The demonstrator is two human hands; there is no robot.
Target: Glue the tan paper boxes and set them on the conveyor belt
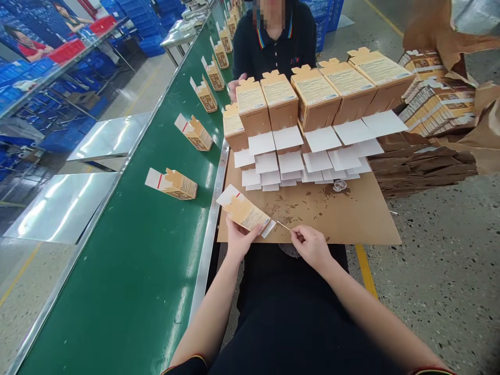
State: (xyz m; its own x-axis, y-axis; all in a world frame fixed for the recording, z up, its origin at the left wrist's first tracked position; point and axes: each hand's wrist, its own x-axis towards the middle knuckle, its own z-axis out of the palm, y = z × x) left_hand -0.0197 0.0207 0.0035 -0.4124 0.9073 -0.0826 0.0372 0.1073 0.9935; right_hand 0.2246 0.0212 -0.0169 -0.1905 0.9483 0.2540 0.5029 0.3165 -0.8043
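Observation:
My left hand [241, 240] is closed around a yellow and white printed carton [247, 212], tilted over the edge of the brown board. White flaps stick out at both its ends. Between the fingertips of my right hand [310, 245] is a thin cotton swab [284, 225], its tip close to the carton's near white flap. Whether the tip touches the flap I cannot tell. Behind my hands, cartons [281, 99] lie stacked in rows with their white flaps [289, 162] pointing toward me. A small clear dish [339, 185] sits on the board beside dark wet spots.
To the left runs a green conveyor belt [128, 291] with a metal rail, carrying a line of upright cartons [182, 183]. Opposite me is a person in a dark shirt [273, 49]. Flat cartons in brown paper [441, 107] stand at the right.

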